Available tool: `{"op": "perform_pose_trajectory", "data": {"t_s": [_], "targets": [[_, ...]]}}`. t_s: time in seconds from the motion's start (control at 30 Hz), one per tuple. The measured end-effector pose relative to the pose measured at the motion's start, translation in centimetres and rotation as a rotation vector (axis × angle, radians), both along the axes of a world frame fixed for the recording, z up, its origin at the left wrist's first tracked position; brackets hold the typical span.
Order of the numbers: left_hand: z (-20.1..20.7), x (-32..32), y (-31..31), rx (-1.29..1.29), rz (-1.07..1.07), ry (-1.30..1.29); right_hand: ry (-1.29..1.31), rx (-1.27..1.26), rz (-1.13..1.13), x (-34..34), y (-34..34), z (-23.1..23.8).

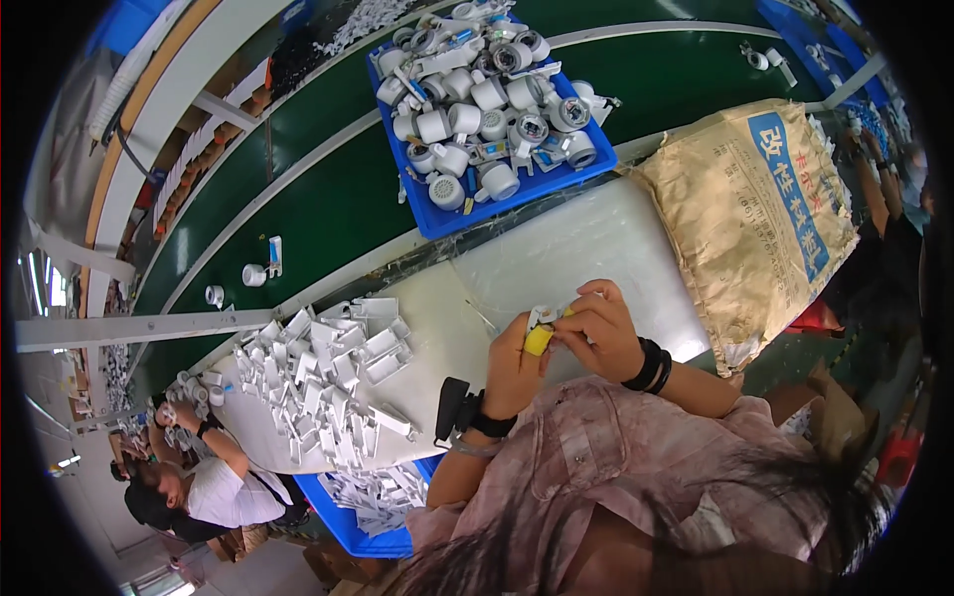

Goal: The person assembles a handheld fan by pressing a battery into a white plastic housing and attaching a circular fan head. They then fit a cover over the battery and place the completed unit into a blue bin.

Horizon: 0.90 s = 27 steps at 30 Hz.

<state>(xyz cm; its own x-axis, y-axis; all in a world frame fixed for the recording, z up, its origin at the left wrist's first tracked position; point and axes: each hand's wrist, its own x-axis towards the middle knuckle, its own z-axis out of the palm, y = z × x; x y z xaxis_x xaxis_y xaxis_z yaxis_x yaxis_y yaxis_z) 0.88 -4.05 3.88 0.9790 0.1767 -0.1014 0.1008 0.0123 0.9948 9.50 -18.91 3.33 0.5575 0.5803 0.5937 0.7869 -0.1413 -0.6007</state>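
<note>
Over the pale worktop, my left hand (511, 360) and my right hand (602, 333) meet close together in front of me. Between their fingertips is a small white plastic part (543, 316), gripped from both sides. Something bright yellow (538, 341) shows right below it at the fingers; whether it belongs to the part or wraps a finger I cannot tell. Both hands are closed, and the fingers hide much of the part. To the left of my left hand lies a loose pile of white plastic pieces (333, 382) on the worktop (442, 343).
Beyond the worktop, a blue tray (437, 221) heaped with white round housings straddles the green conveyor belt (333, 199). A brown paper sack (730, 238) lies at right. Below the worktop's left edge is a blue bin (373, 544) of white pieces. Another person (234, 487) works at far left.
</note>
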Motion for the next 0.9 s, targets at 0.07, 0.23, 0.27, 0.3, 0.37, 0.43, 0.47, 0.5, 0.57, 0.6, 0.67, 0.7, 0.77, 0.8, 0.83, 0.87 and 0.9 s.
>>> {"op": "perform_pose_trajectory", "data": {"t_s": [0.07, 0.23, 0.27, 0.3, 0.37, 0.43, 0.47, 0.5, 0.57, 0.6, 0.67, 0.7, 0.77, 0.8, 0.83, 0.87, 0.9], "targets": [[-1.2, -0.2, 1.6, -0.148, -0.045, 0.087, 0.079, -0.034, 0.022, 1.7, -0.1, -0.2], [-2.4, 1.0, 8.0, -0.207, 0.255, 0.064, 0.37, -0.133, -0.1, 10.7, -2.6, -2.3], [-2.6, 1.6, 9.8, -0.164, 0.292, 0.051, 0.319, -0.11, -0.183, 13.0, -3.1, -2.6], [-2.9, 2.1, 11.7, -0.121, 0.341, 0.035, 0.266, -0.089, -0.255, 15.6, -3.3, -2.9], [-3.9, 2.9, 15.4, -0.072, 0.475, 0.03, 0.542, -0.116, -0.388, 21.4, -3.6, -4.3], [-6.3, 3.9, 19.8, -0.026, 0.542, -0.027, 0.301, -0.227, -0.492, 26.7, -4.6, -6.6], [-6.7, 4.8, 21.0, -0.019, 0.702, 0.02, 0.205, -0.344, -0.526, 28.8, -4.9, -7.6], [-7.2, 5.2, 22.6, -0.008, 0.734, 0.076, 0.11, -0.461, -0.559, 30.5, -5.0, -8.5], [-13.9, 2.3, 29.2, 0.47, 0.742, 0.074, 0.029, -0.549, -0.428, 33.0, -2.9, -9.9], [-14.1, 3.1, 28.9, 0.671, 0.758, 0.134, -0.036, -0.656, -0.339, 34.0, -3.3, -10.4], [-14.5, 3.4, 28.0, 0.912, 0.783, 0.195, -0.165, -0.781, -0.289, 35.3, -3.3, -11.4], [-14.9, 3.3, 27.5, 0.895, 0.746, 0.186, -0.3, -0.893, -0.222, 35.7, -2.9, -11.9], [-16.5, 2.3, 26.6, 0.871, 0.709, 0.086, -0.3, -1.047, -0.138, 36.6, -2.0, -12.7], [-17.1, 1.4, 26.1, 0.875, 0.709, 0.096, -0.4, -1.055, -0.105, 36.8, -1.8, -13.4], [-17.2, 1.3, 25.1, 0.861, 0.689, 0.115, -0.503, -1.062, -0.074, 37.3, -1.7, -13.9], [-17.1, 1.0, 24.1, 0.85, 0.675, 0.136, -0.503, -1.064, -0.126, 37.4, -1.1, -14.2], [-16.6, 1.0, 23.0, 0.849, 0.671, 0.144, -0.497, -1.067, -0.121, 37.6, -1.3, -14.6]]}}
